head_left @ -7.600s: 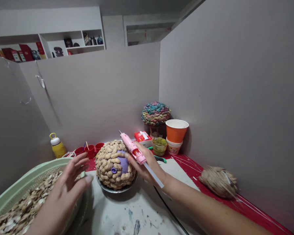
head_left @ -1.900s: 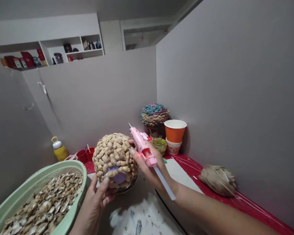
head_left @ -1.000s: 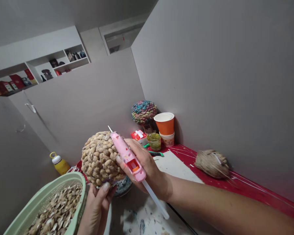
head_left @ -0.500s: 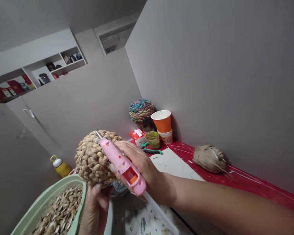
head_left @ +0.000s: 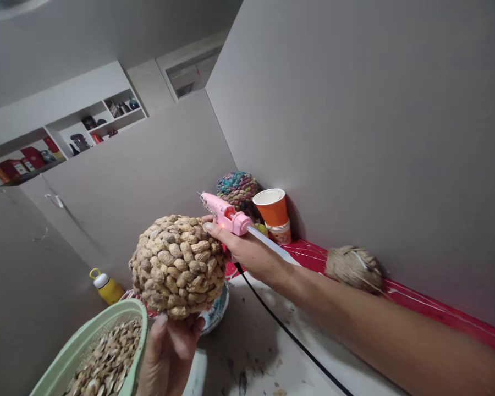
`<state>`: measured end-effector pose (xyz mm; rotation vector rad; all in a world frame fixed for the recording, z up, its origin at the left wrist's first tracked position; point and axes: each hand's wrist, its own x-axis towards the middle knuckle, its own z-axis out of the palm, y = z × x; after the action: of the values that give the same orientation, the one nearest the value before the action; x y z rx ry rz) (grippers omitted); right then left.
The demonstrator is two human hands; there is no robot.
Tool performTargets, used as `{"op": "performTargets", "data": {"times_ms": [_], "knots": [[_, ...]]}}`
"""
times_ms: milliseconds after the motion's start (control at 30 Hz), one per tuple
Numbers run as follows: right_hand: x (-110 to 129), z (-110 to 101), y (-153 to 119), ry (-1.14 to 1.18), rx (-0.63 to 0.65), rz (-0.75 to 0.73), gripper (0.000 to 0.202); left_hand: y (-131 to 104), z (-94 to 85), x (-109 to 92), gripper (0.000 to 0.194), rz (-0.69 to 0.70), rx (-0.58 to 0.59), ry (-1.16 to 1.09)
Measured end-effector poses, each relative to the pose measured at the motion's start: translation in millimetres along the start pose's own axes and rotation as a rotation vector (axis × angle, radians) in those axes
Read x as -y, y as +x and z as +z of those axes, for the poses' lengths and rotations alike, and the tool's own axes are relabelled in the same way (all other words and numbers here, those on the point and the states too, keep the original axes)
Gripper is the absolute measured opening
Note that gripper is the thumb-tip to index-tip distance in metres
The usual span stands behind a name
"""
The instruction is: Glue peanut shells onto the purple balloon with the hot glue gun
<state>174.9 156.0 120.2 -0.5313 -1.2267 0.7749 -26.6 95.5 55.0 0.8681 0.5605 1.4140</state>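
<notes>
A round ball covered in peanut shells [head_left: 177,264] is held up in front of me. My left hand [head_left: 171,346] grips it from below, the thumb against its underside. My right hand [head_left: 239,247] is closed around a pink glue gun [head_left: 223,212] at the ball's upper right. The gun's metal nozzle points up and left, past the ball. A clear glue stick [head_left: 270,242] sticks out of its back, and a black cord [head_left: 289,333] hangs from its handle. Some of the right fingers are hidden behind the ball and the gun.
A green basket [head_left: 138,352] of peanut shells stands at lower left, near a yellow bottle [head_left: 109,289]. Behind the gun are a multicoloured ball [head_left: 237,184] and an orange paper cup [head_left: 272,212]. A twine bundle [head_left: 352,267] lies on the red tabletop [head_left: 421,308] by the wall.
My right hand has swung the glue gun up and right, off the front of the ball. The ball's peanut-covered face now shows fully, still in my left hand.
</notes>
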Motion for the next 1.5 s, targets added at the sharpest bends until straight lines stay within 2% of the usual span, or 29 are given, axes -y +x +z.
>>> {"op": "performTargets", "data": {"times_ms": [233, 367, 633, 767, 900, 1067, 1267, 1400, 1500], "knots": [[0.9, -1.4, -6.3, -0.083, 0.058, -0.013, 0.025, 0.5, -5.4, -4.2, 0.042, -0.049, 0.091, -0.083], [4.0, -0.9, -11.2, -0.138, 0.038, -0.105, 0.022, 0.6, -7.6, -6.6, 0.035, -0.108, 0.129, -0.182], [24.7, -3.1, -21.3, -0.187, 0.077, -0.19, 0.018, 3.2, -3.2, -11.8, 0.029, -0.184, 0.161, -0.296], [27.3, -3.6, -22.7, -0.195, 0.068, -0.255, 0.015, 6.2, -1.8, -11.7, 0.035, -0.205, 0.185, -0.29], [31.7, -6.2, -20.0, -0.12, 0.067, -0.227, 0.016, 14.3, 3.1, -9.8, 0.043, -0.162, 0.286, -0.289], [45.0, -16.7, -10.3, -0.052, -0.077, -0.215, 0.016, 30.4, 11.9, -9.1, 0.068, -0.095, 0.414, -0.296], [55.4, -26.3, -2.5, -0.084, -0.214, -0.19, 0.02, 40.5, 13.7, -12.2, 0.072, -0.119, 0.476, -0.296], [57.6, -25.5, -5.8, -0.14, -0.185, -0.118, 0.022, 39.1, 13.2, -15.0, 0.07, -0.105, 0.516, -0.293], [56.2, -24.9, -6.4, -0.157, -0.134, -0.156, 0.02, 35.7, 16.3, -16.2, 0.069, -0.087, 0.508, -0.285]]}}
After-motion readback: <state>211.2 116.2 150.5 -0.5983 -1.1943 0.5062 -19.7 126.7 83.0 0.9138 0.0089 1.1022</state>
